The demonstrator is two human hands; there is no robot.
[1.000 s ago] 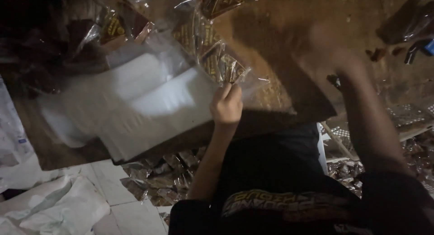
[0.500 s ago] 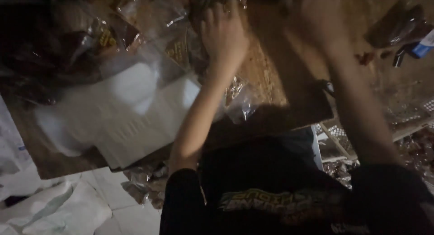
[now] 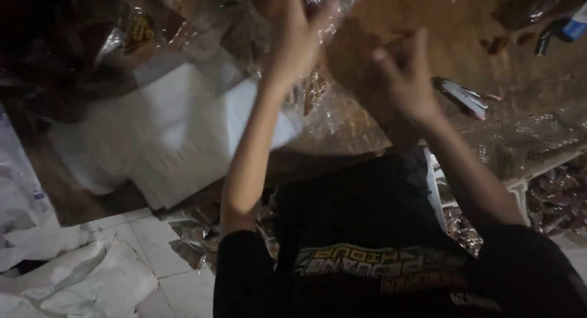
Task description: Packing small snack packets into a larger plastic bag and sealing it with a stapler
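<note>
The left hand (image 3: 293, 36) is reaching up with fingers spread wide, touching a clear plastic snack bag (image 3: 324, 92) lying on the brown table (image 3: 465, 24); the right hand (image 3: 400, 79) is hovering half open, holding nothing; white paper (image 3: 177, 128) is lying beside.

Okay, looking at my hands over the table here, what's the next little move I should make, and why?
Probably bring the left hand down onto the clear crinkly packets below it. Its fingers are spread and reaching that way, and the right hand hovers open beside it over the brown board, holding nothing that shows. The picture is blurred, so this is a guess.
</note>
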